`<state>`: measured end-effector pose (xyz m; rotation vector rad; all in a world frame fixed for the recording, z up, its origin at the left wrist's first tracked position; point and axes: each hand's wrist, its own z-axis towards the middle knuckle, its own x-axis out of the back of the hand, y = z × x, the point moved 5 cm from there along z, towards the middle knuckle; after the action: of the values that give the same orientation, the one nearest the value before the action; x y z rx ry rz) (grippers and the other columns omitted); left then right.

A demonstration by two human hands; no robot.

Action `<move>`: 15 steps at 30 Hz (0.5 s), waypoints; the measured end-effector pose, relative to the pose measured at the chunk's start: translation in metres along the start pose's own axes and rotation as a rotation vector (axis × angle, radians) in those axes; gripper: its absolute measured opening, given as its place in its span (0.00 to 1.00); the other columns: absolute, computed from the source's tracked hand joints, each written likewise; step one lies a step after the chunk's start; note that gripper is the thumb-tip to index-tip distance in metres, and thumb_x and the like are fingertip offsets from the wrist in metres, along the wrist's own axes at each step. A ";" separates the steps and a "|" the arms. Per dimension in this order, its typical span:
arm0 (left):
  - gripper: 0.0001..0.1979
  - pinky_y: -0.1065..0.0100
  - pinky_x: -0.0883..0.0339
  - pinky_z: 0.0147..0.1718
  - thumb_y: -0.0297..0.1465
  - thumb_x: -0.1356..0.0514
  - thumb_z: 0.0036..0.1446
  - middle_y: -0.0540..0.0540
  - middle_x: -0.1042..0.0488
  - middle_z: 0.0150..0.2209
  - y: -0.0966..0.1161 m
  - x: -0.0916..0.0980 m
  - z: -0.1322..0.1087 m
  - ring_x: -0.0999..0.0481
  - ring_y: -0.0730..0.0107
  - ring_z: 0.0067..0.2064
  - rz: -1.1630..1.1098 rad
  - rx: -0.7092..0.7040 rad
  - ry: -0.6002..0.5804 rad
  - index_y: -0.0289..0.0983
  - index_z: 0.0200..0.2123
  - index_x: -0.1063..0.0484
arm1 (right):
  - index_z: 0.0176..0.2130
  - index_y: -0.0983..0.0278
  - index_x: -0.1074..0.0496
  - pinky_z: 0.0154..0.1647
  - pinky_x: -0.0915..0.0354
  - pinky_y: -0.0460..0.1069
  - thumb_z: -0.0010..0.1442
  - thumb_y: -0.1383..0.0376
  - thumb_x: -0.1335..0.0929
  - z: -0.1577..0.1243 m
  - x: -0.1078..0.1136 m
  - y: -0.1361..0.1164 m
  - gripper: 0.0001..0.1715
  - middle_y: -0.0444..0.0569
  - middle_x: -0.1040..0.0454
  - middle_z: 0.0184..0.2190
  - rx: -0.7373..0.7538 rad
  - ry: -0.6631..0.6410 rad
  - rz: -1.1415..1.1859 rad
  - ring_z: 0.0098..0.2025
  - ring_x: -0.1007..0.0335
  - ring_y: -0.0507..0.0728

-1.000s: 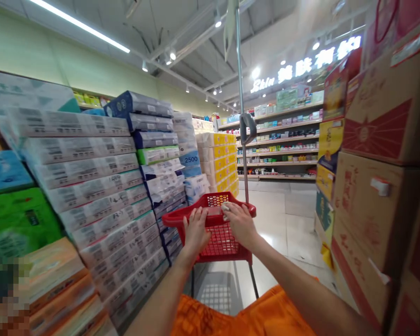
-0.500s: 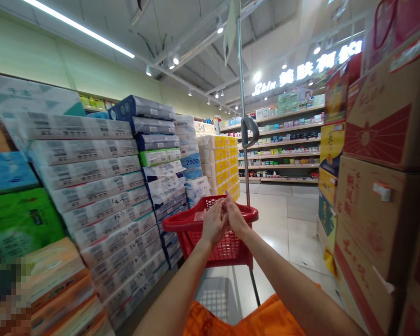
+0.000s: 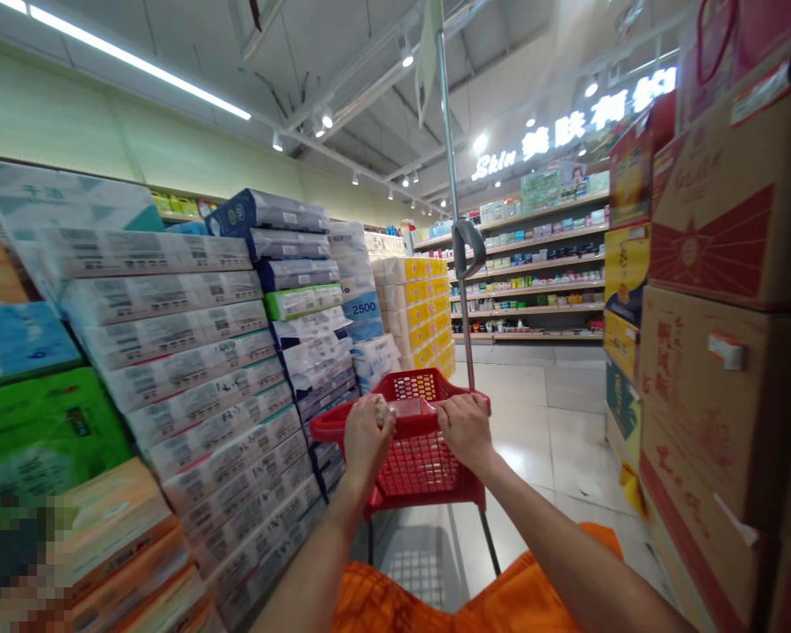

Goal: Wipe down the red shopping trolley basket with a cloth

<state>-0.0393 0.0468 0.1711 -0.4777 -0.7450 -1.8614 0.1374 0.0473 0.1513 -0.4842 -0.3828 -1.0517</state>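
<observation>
A red plastic shopping cart (image 3: 418, 470) with a lattice basket stands right in front of me. My left hand (image 3: 367, 435) is closed over the left part of its near handle rim. Something small and pale shows by the fingers of that hand, too small to make out. Toward the right end of the same rim, my right hand (image 3: 467, 431) is wrapped with its fingers curled over. Between the two hands a pale label strip lies on the handle. Little of the basket's inside shows.
Tall stacks of packaged tissue paper (image 3: 191, 338) line the left side. Yellow-and-white packs (image 3: 422, 308) stand farther on. Cardboard cartons (image 3: 712, 396) are piled at the right. A metal pole (image 3: 458, 176) rises beyond the cart, before stocked shelves (image 3: 533, 286). Pale floor tiles (image 3: 520, 404) run between.
My hands were together above the cart's handle; they have parted, left and right, and come down to grip the rim. The view has shifted slightly.
</observation>
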 end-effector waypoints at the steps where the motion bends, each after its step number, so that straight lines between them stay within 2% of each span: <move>1: 0.18 0.60 0.44 0.53 0.33 0.48 0.53 0.41 0.32 0.49 0.013 -0.004 -0.002 0.36 0.63 0.53 -0.016 -0.076 0.009 0.34 0.47 0.36 | 0.27 0.63 0.30 0.43 0.52 0.52 0.60 0.65 0.42 0.000 0.001 0.000 0.15 0.47 0.30 0.27 0.005 0.004 0.000 0.35 0.40 0.55; 3: 0.19 0.58 0.46 0.54 0.33 0.47 0.52 0.43 0.33 0.51 0.034 -0.010 -0.007 0.38 0.63 0.54 -0.038 -0.214 -0.010 0.37 0.48 0.37 | 0.28 0.63 0.30 0.42 0.53 0.52 0.60 0.65 0.42 -0.002 0.003 0.002 0.15 0.47 0.30 0.27 0.018 0.011 0.004 0.34 0.40 0.55; 5: 0.19 0.58 0.46 0.55 0.33 0.48 0.53 0.44 0.34 0.52 0.035 -0.010 -0.011 0.38 0.64 0.55 -0.042 -0.290 -0.043 0.39 0.49 0.38 | 0.28 0.63 0.30 0.42 0.53 0.52 0.60 0.65 0.42 -0.003 0.006 0.005 0.15 0.47 0.30 0.27 0.024 0.012 0.013 0.34 0.40 0.55; 7: 0.18 0.56 0.47 0.55 0.34 0.49 0.54 0.44 0.34 0.52 0.014 -0.002 -0.013 0.38 0.64 0.54 -0.020 -0.272 -0.048 0.40 0.49 0.38 | 0.29 0.63 0.30 0.42 0.53 0.51 0.60 0.66 0.42 -0.004 0.007 0.008 0.15 0.46 0.30 0.27 0.024 0.010 0.019 0.34 0.40 0.55; 11: 0.17 0.54 0.43 0.52 0.35 0.53 0.56 0.41 0.31 0.48 -0.044 0.017 -0.011 0.34 0.60 0.51 0.049 -0.024 0.077 0.37 0.46 0.35 | 0.28 0.63 0.30 0.42 0.53 0.52 0.59 0.65 0.42 -0.004 0.006 0.009 0.15 0.46 0.31 0.27 0.016 0.023 0.017 0.34 0.40 0.55; 13: 0.17 0.55 0.42 0.52 0.35 0.53 0.56 0.40 0.31 0.48 -0.048 0.017 -0.012 0.34 0.60 0.51 0.035 0.007 0.120 0.36 0.45 0.34 | 0.28 0.63 0.30 0.42 0.53 0.52 0.59 0.65 0.41 -0.005 0.005 0.008 0.14 0.47 0.31 0.27 0.006 0.037 0.014 0.34 0.40 0.55; 15: 0.17 0.57 0.42 0.52 0.35 0.53 0.56 0.42 0.31 0.48 -0.035 0.011 -0.014 0.35 0.63 0.52 -0.023 -0.053 0.115 0.36 0.46 0.35 | 0.28 0.63 0.30 0.42 0.53 0.52 0.59 0.65 0.41 -0.005 0.006 0.007 0.14 0.47 0.31 0.27 0.001 0.043 0.015 0.34 0.40 0.55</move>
<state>-0.0762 0.0396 0.1586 -0.3934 -0.6276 -1.9173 0.1465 0.0431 0.1488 -0.4623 -0.3410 -1.0463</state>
